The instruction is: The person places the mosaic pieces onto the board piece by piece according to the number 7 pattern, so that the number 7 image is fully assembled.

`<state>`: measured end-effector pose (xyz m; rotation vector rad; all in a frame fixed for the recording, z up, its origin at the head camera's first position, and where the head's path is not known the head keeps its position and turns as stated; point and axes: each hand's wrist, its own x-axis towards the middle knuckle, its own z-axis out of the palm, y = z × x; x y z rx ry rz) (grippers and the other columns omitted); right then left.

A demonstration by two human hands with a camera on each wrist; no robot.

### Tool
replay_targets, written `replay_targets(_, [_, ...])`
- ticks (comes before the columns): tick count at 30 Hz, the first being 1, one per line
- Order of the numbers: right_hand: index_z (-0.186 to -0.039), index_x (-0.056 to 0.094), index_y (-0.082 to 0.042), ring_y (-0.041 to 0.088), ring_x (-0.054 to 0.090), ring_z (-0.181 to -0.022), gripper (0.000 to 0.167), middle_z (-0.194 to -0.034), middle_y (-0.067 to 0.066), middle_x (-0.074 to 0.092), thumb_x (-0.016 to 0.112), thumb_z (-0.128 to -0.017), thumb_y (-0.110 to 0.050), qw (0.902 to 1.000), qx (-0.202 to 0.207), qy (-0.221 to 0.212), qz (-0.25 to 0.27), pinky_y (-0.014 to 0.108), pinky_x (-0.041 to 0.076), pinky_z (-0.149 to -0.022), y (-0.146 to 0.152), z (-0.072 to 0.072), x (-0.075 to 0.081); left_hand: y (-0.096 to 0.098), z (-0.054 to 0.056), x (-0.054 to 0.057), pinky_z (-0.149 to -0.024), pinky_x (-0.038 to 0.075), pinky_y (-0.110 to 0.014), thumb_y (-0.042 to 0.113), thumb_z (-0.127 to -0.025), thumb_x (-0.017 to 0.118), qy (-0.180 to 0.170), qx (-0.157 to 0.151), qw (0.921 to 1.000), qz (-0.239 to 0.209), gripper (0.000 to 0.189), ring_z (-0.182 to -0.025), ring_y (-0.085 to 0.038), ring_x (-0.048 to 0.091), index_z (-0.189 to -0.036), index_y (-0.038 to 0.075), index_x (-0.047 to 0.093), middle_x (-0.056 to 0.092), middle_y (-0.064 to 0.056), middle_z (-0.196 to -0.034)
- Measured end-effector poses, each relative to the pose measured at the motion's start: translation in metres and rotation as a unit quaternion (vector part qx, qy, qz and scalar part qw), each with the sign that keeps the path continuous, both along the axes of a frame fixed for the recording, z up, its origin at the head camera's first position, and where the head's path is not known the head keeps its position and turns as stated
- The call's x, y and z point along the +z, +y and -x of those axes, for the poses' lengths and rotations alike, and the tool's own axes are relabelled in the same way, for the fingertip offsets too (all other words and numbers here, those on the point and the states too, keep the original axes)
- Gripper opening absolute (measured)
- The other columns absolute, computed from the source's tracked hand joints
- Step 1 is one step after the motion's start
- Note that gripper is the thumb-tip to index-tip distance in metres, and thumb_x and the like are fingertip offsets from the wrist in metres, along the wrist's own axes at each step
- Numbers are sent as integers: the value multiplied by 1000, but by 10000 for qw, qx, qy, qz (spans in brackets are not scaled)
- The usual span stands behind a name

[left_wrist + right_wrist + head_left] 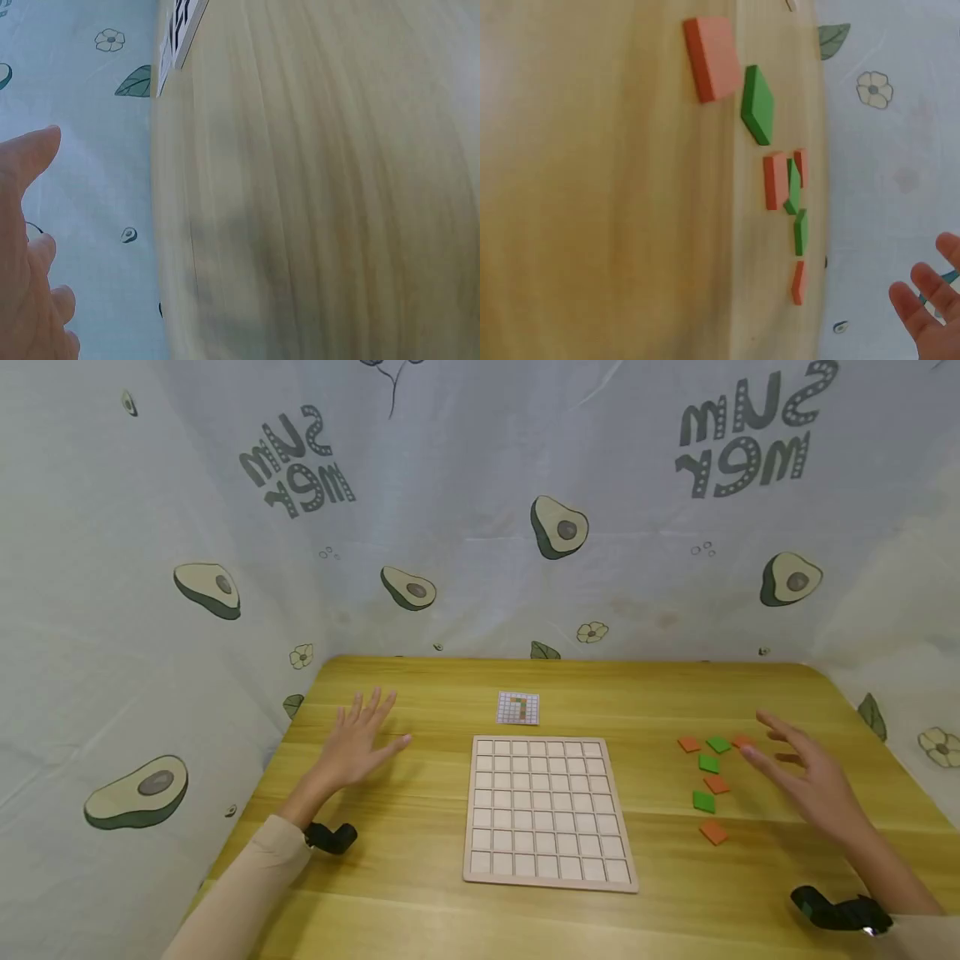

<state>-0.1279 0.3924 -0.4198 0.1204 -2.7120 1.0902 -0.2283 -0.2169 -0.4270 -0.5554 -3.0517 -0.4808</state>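
Note:
A pale wooden board (551, 814) with a grid of square recesses lies in the middle of the table. Behind it is a small card (517, 708) printed with a grid and some orange and green squares. My left hand (355, 747) is held over the table left of the board, fingers spread and holding nothing. To the board's right, my right hand (813, 781) hovers beside scattered orange tiles (712, 60) and green tiles (758, 105). Its fingers are extended and loosely bent, with nothing between them. In the head view the thumb tip overlaps one orange tile; contact cannot be told.
The wooden table (405, 902) ends at a hanging cloth (480, 527) printed with avocados, behind and at the sides. A black strap (330, 837) is on the left wrist, and another black strap (840, 910) on the right wrist.

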Motion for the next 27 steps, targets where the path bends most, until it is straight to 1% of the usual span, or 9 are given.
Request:
replay_targets(1, [-160,25,-29,-4,36,-124,68,-159,-6,28,59,-102,-22,10000,9,30,-9,13,37,-83,0,-3,-1,1,-1,-1,-115,-1,-66,65,-98,43,8,-25,10000,7,84,-149,-41,-5,-162,21,9,2,-12,-165])
replay_targets(2, [-159,27,-29,-11,34,-116,67,-156,-12,30,60,-102,-21,10000,18,77,-9,8,33,-75,0,-5,-3,3,-2,-1,-115,-1,-65,65,-98,43,15,-48,10000,12,84,-149,-41,-5,-162,21,10,2,-12,-165])
replay_targets(4, [-159,29,-26,-17,32,-111,67,-151,-20,33,61,-101,-18,9998,106,164,98,4,33,-75,-1,-10,-5,6,-4,-2,-115,-1,-65,64,-99,43,13,-98,10000,-5,84,-149,-40,-6,-162,21,10,2,-12,-165])
replay_targets(7, [-159,31,-23,-14,34,-112,66,-144,-27,35,61,-101,-13,9993,197,209,254,3,33,-77,-4,-17,-8,12,-7,-4,-115,0,-65,64,-99,43,33,-197,9998,-32,83,-149,-40,-6,-162,22,9,3,-11,-165])
replay_targets(9, [-158,32,-21,-12,36,-112,66,-141,-27,37,61,-100,-11,9989,245,195,338,4,34,-78,-5,-20,-9,15,-8,-7,-115,1,-66,63,-99,43,68,-262,9996,-49,82,-149,-40,-5,-162,22,10,3,-11,-165])
replay_targets(13, [-157,35,-19,-12,38,-110,65,-134,-31,38,63,-99,-10,9991,253,101,332,4,36,-76,-7,-28,-14,22,-13,-11,-115,3,-66,63,-99,44,98,-393,9991,-100,83,-150,-38,-4,-162,20,12,5,-10,-165])
replay_targets(17, [-155,39,-17,-13,41,-109,65,-132,-34,38,66,-97,-8,9990,305,28,330,3,39,-76,-9,-35,-22,30,-19,-14,-116,5,-65,63,-99,45,74,-553,9984,-127,83,-150,-38,-2,-162,19,13,4,-9,-165])
replay_targets(22, [-153,43,-14,-12,45,-106,62,-129,-34,41,68,-96,-8,9988,273,-112,395,5,41,-74,-13,-43,-30,40,-27,-17,-115,8,-65,62,-99,46,139,-750,9970,-121,83,-149,-42,6,-162,18,16,9,-13,-165])
replay_targets(27, [-150,47,-13,-10,48,-102,60,-125,-33,47,70,-95,-9,9984,174,-225,486,5,42,-73,-19,-52,-37,49,-32,-23,-116,8,-62,63,-98,46,31,-957,9953,-116,84,-150,-41,7,-162,17,18,10,-14,-165])
